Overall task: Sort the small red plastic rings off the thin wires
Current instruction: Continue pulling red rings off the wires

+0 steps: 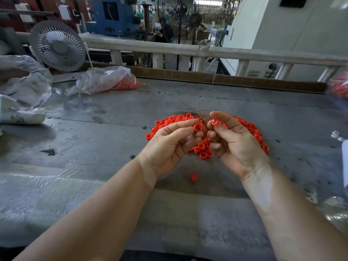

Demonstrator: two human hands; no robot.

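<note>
A round white plastic desk fan [58, 46] stands at the far left of the grey metal table [105, 113], with crumpled clear plastic sheeting [24, 81] in front of it. Just right of the fan lies a clear plastic bag [105, 79] holding orange-red pieces. A single small red ring [193, 177] lies alone on the table between the two wrists, apart from the rest. A brown wooden edge strip [188, 75] bounds the table's far side, and behind it runs a pale railing [169, 48]. Beyond that is a workshop with a blue machine [113, 15] and standing fans.

A heap of small red plastic rings [169, 121] lies on the table under and behind both hands. The left hand [172, 146] has its grip closed, fingers and thumb pinching one red plastic ring [197, 127]. The right hand [231, 140] has its grip clamped too, thumb and fingers pinching another red ring [215, 122] together with a bundle of thin brown wires [194, 112], which fans out up and to the left from the fingertips, above the heap.
</note>
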